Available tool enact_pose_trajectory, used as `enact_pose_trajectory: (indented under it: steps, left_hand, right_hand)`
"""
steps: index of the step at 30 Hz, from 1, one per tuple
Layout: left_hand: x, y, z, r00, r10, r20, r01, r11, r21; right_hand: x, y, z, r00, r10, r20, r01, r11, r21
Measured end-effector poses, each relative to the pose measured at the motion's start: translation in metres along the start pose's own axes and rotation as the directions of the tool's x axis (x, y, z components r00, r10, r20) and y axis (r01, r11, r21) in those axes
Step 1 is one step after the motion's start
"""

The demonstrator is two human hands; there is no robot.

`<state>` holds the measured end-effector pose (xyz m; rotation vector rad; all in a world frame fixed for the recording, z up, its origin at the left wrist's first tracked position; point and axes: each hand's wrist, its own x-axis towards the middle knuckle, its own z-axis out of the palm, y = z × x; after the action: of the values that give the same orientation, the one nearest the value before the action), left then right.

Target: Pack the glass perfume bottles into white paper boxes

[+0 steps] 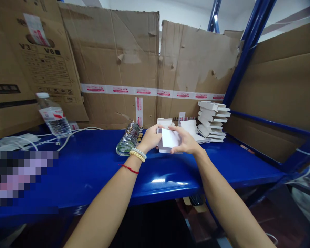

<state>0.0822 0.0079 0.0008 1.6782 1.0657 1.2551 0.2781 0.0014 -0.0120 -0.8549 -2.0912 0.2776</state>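
Observation:
Between my two hands is a small white cardboard box (170, 138), held just above the blue tabletop. My left hand (151, 137) grips its left side, with the fingers partly behind it. On the right, my right hand (185, 140) has its thumb at the lower front and its fingers along the upper edge. Left of my left hand stands a row of clear glass bottles (127, 139) with gold-coloured parts along its right side. Behind the box, more white card (165, 122) shows, and an opened white carton piece (189, 128) lies to the right.
A stack of white flat boxes (214, 120) rises at the back right of the blue table (93, 179). A water bottle (53, 117) and white cables (77, 131) are at the left. Cardboard sheets (119, 51) wall the back, with a blue metal post (248, 48) on the right.

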Motion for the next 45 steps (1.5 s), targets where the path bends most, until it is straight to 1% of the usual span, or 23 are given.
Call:
enact_pose_trajectory:
  steps: [2,5,8,10,12,15,18,22,24,26,28,30,35,37,40,43,45]
  left_hand:
    - [0.0,0.003,0.0,0.999,-0.039,-0.019,0.038,0.998,-0.047]
    - [0.0,0.006,0.001,0.997,-0.079,-0.003,0.078,0.99,-0.117]
    - [-0.001,0.009,0.0,0.996,-0.094,-0.001,0.092,0.984,-0.151]
    - [-0.003,0.011,-0.001,0.997,-0.074,-0.011,0.07,0.98,-0.189]
    - [-0.005,0.013,-0.002,1.0,-0.027,0.002,0.026,0.96,-0.28]
    - [-0.007,0.014,-0.002,0.996,0.042,0.076,-0.005,0.9,-0.436]
    - [-0.01,0.012,0.0,0.979,0.118,0.163,-0.02,0.863,-0.505]
    - [-0.015,0.007,0.005,0.933,0.27,0.239,-0.125,0.863,-0.489]
    - [-0.017,0.006,0.008,0.916,0.307,0.257,-0.166,0.875,-0.454]
    - [-0.018,0.005,0.01,0.921,0.299,0.252,-0.178,0.894,-0.41]
    - [-0.017,0.006,0.011,0.934,0.267,0.236,-0.165,0.91,-0.38]
    - [-0.016,0.006,0.01,0.937,0.249,0.246,-0.145,0.916,-0.374]
    - [-0.012,0.005,0.004,0.901,0.238,0.363,-0.107,0.932,-0.345]
    - [-0.011,0.003,0.004,0.89,0.218,0.402,-0.09,0.945,-0.313]
    - [-0.011,0.001,0.004,0.873,0.203,0.444,-0.09,0.961,-0.262]
    - [-0.011,0.002,0.003,0.844,0.198,0.499,-0.1,0.971,-0.217]
    - [-0.011,0.003,0.002,0.834,0.193,0.517,-0.096,0.973,-0.209]
  right_hand:
    - [0.0,-0.001,0.0,0.998,-0.025,0.056,0.028,0.998,-0.048]
    - [0.001,-0.004,0.0,0.992,-0.039,0.122,0.051,0.994,-0.094]
    - [0.001,-0.01,0.001,0.99,-0.041,0.134,0.057,0.992,-0.112]
    - [0.001,-0.013,0.001,0.994,-0.029,0.109,0.038,0.996,-0.078]
    - [0.0,-0.014,0.0,0.998,0.009,0.055,-0.008,1.0,-0.019]
    - [0.0,-0.012,0.0,0.998,0.063,-0.022,-0.062,0.996,0.06]
    - [0.001,-0.009,0.001,0.996,0.057,-0.069,-0.046,0.988,0.146]
    - [0.002,-0.006,0.002,0.992,0.078,-0.104,-0.046,0.958,0.284]
    - [0.003,-0.006,0.003,0.99,0.106,-0.097,-0.067,0.936,0.345]
    - [0.004,-0.008,0.003,0.989,0.127,-0.081,-0.087,0.919,0.384]
    - [0.004,-0.01,0.003,0.989,0.138,-0.062,-0.102,0.913,0.396]
    - [0.005,-0.011,0.003,0.986,0.16,-0.051,-0.128,0.91,0.395]
    - [0.007,-0.009,0.006,0.953,0.3,-0.045,-0.258,0.879,0.401]
    - [0.008,-0.008,0.007,0.931,0.363,-0.023,-0.317,0.841,0.438]
    - [0.009,-0.007,0.009,0.897,0.434,0.079,-0.411,0.758,0.506]
    - [0.009,-0.008,0.008,0.879,0.437,0.188,-0.455,0.657,0.601]
    - [0.008,-0.008,0.007,0.879,0.425,0.216,-0.448,0.582,0.679]
